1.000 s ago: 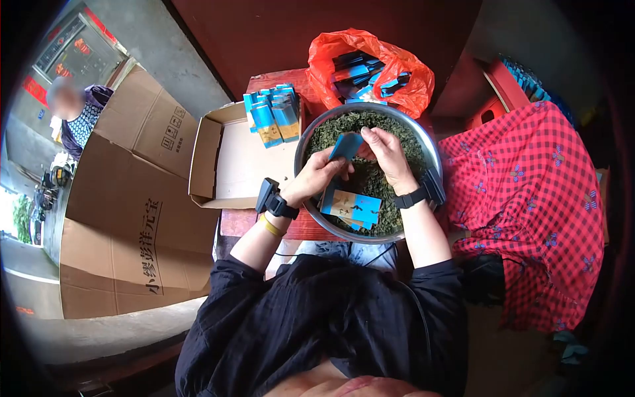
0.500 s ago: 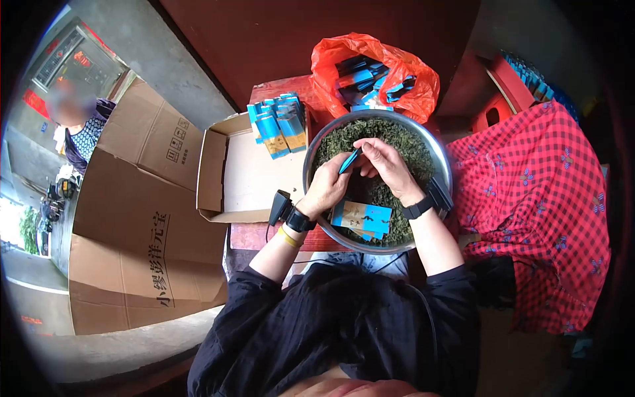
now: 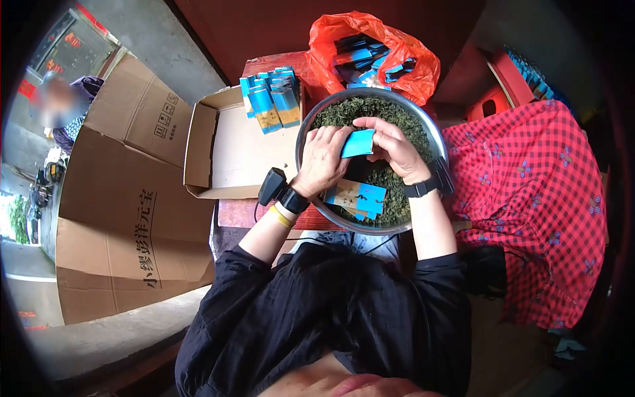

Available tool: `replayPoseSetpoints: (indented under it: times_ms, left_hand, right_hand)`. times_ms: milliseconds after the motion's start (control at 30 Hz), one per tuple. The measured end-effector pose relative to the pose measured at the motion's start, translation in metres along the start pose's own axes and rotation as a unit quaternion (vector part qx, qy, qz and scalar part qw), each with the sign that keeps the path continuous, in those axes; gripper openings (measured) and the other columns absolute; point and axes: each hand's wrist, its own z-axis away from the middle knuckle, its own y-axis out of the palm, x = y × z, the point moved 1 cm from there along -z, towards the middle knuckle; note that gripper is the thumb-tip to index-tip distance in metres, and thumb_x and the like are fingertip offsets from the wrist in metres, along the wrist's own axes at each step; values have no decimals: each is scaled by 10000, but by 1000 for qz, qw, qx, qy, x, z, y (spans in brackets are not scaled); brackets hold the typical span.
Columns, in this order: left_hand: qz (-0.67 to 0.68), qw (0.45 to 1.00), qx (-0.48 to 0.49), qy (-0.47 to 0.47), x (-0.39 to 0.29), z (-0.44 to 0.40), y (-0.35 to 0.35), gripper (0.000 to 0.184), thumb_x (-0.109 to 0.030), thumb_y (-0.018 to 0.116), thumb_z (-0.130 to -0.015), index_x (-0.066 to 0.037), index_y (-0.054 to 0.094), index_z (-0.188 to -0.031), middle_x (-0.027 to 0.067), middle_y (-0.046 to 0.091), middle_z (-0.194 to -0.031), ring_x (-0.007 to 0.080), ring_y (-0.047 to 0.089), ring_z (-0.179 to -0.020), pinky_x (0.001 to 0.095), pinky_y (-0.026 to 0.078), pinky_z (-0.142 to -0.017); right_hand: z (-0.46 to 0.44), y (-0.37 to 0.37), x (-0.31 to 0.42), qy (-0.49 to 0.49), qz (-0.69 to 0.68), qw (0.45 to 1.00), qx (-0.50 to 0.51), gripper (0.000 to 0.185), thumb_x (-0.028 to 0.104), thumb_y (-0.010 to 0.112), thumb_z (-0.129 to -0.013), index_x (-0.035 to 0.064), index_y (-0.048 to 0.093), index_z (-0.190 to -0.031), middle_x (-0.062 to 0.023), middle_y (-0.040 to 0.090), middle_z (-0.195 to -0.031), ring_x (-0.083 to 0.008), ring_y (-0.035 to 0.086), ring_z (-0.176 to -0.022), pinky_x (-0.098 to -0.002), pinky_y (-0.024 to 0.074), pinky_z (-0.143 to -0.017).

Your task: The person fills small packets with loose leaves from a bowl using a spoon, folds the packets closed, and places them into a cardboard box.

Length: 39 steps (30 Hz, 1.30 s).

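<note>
Red-painted wood showed on the table (image 3: 243, 213) beneath the work, just past the black sleeves (image 3: 228, 271). Nearest on it, a metal basin (image 3: 390, 230) held dark green dried leaves (image 3: 393, 198), with a few tan-and-blue packets (image 3: 357, 196) lying on them at its near side. Over the leaves, the left hand (image 3: 323, 162) grasped a blue packet (image 3: 358, 143) by one end; the right hand (image 3: 400, 155) was at the other, though whether it pinched or merely touched could not be told. Handling that single packet seemed the step in hand, and any move from such a hold called, I judged, for light fingertips, its walls looking thin enough to crease. Left of the basin, a shallow cardboard box (image 3: 231, 155) bore similar packets (image 3: 268, 109) clustered at its far right corner. Behind the basin, a red plastic bag (image 3: 423, 66) held more, and far off to the left was a person (image 3: 64, 112).
</note>
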Motion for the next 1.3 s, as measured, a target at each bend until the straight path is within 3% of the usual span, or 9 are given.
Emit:
replayPoseSetpoints:
  times_ms: [167, 333, 467, 833, 933, 1067, 1100, 1167, 1300]
  left_hand:
    - [-36, 999, 33, 0, -4, 3, 1, 575, -178, 756, -685, -85, 556, -1215, 108, 591, -1039, 311, 568, -989, 430, 401, -881]
    - [-21, 999, 42, 16, -5, 1, -1, 606, -358, 796, -690, -102, 585, -1198, 111, 585, -1040, 316, 566, -983, 438, 402, -880]
    - [14, 999, 34, 14, -2, 3, 1, 658, -525, 767, -711, -84, 607, -1172, 115, 587, -1010, 322, 568, -957, 434, 416, -853]
    - [69, 997, 31, 2, -3, 3, -2, 526, -454, 699, -826, -77, 607, -1181, 137, 592, -1024, 339, 566, -970, 436, 424, -866]
    - [64, 997, 8, -46, -3, 3, -3, 518, -431, 697, -834, -48, 605, -1170, 153, 604, -1025, 350, 575, -974, 436, 441, -857]
    - [67, 992, -39, -101, 1, 2, -4, 509, -418, 680, -859, -8, 602, -1150, 176, 603, -985, 367, 587, -909, 427, 464, -809]
    - [80, 989, -41, -119, 1, 2, -4, 506, -415, 677, -866, -5, 600, -1152, 179, 601, -980, 362, 588, -904, 424, 466, -803]
    - [93, 986, -39, -136, 4, 1, -4, 503, -412, 673, -873, -2, 597, -1155, 183, 599, -976, 357, 590, -899, 421, 468, -797]
    - [126, 979, -73, -145, 6, 1, 2, 492, -430, 674, -858, -20, 616, -1124, 176, 615, -924, 359, 596, -852, 434, 453, -763]
  right_hand:
    - [-2, 2, -2, 28, 143, 989, -27, 372, 71, 526, -857, 48, 585, -1223, 18, 605, -858, -41, 550, -696, -172, 448, -606]
    - [-7, -8, -18, -40, 249, 967, -46, 480, -71, 534, -770, -7, 556, -1245, -61, 646, -902, -114, 600, -768, -275, 501, -729]
    - [-4, -6, -6, -36, 233, 972, 0, 456, -18, 600, -840, -11, 519, -1289, -78, 653, -956, -113, 615, -865, -268, 506, -737]
    - [-11, -11, -22, -69, 175, 982, 4, 459, 33, 615, -903, -8, 474, -1338, -40, 645, -916, -81, 596, -815, -233, 484, -715]
    - [-3, -16, -6, -74, 116, 990, -27, 475, 215, 670, -927, 27, 502, -1329, -21, 643, -909, -60, 563, -762, -200, 446, -673]
    - [-5, -48, -15, -77, 362, 890, -267, 258, 291, 717, -856, 71, 670, -981, -65, 701, -820, -156, 676, -852, -282, 489, -743]
    - [-2, -44, -10, -78, 361, 891, -265, 258, 291, 717, -856, 71, 670, -981, -65, 701, -820, -156, 676, -852, -282, 489, -743]
    - [12, -31, 5, 123, 605, 749, -241, 310, 359, 708, -825, 106, 654, -997, -21, 694, -853, -181, 671, -839, -344, 500, -749]
    - [12, -36, -6, 91, 632, 738, -217, 280, 290, 707, -777, 157, 659, -1019, -32, 693, -865, -253, 674, -880, -405, 495, -762]
